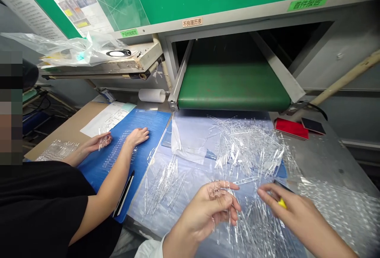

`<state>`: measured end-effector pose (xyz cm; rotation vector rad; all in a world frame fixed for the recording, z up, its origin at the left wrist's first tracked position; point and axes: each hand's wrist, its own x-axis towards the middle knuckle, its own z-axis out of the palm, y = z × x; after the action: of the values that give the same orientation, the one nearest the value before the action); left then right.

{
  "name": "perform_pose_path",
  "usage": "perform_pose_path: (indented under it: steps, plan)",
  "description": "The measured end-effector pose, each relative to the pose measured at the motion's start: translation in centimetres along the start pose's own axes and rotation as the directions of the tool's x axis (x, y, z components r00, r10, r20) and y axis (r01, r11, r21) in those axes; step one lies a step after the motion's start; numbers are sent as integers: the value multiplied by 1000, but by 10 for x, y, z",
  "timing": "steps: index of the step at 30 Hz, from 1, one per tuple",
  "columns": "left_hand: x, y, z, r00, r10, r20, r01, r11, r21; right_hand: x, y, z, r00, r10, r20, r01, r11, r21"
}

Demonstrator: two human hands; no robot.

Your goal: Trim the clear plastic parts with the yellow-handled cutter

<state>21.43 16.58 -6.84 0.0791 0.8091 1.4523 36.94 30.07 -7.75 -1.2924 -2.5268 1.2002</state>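
My left hand (210, 206) is closed around several thin clear plastic sticks (236, 234), which stick out above and below the fingers. My right hand (293, 206) is closed, thumb and forefinger nearly together. A dark tool with a yellow end (282, 203) shows in its grip; its kind is partly hidden. Between the hands lies a clear flat strip (246, 180); whether the right fingertips touch it I cannot tell. A large heap of clear sticks (249, 143) lies just beyond the hands, and a smaller bunch (164, 184) rests to the left.
A green conveyor belt (234, 86) opens at the back. At left, a co-worker's hands (138, 136) handle clear pieces on a blue mat (157, 125) with a black marker (124, 194). Clear bubbled sheeting (341, 210) and a red booklet (291, 128) lie right.
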Motion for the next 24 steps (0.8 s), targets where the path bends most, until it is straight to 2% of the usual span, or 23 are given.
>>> perform_pose_path:
  steps: [2, 4, 6, 10, 11, 13, 15, 17, 19, 20, 21, 22, 24]
  plan:
    - [0, -5, 1, 1000, 9, 25, -11, 998, 63, 3, -26, -8, 998, -10, 58, -2, 982, 191]
    - [0, -9, 2, 999, 7, 47, -13, 992, 123, 9, -46, -10, 986, -48, 162, -24, 907, 420]
    - [-1, -10, 3, 999, 6, 34, -11, 991, 137, 15, -57, -8, 973, -77, 220, -64, 820, 569]
    - [-4, -3, 7, 983, 123, -138, -113, 990, 81, 16, -59, -4, 965, -42, 260, -155, 706, 691]
    - [-5, 0, 8, 977, 146, -156, -134, 987, 86, 16, -58, -5, 962, -38, 272, -175, 676, 715]
    - [-7, 3, 10, 985, 125, -115, -111, 986, 124, 15, -57, -7, 959, -31, 280, -202, 619, 759]
    - [-9, 4, 10, 993, 86, -83, -74, 987, 142, 15, -54, -11, 969, -15, 247, -196, 566, 801]
    - [-8, 4, 9, 968, 160, -195, -138, 983, 125, 17, -51, -14, 987, 17, 159, -145, 519, 842]
    - [-6, 3, 8, 877, 298, -377, -244, 952, 184, 18, -48, -15, 998, 64, 20, -49, 492, 869]
    - [-5, 3, 8, 826, 369, -425, -277, 924, 264, 17, -49, -13, 996, 82, -43, -2, 488, 873]
    - [-4, 3, 10, 793, 434, -428, -291, 886, 360, 15, -51, -10, 991, 93, -91, 34, 495, 868]
    - [-3, 4, 12, 778, 487, -398, -300, 844, 445, 11, -55, -5, 987, 101, -124, 54, 519, 853]
    - [-2, 7, 18, 783, 535, -317, -332, 790, 515, 1, -66, 7, 985, 97, -140, 52, 611, 790]
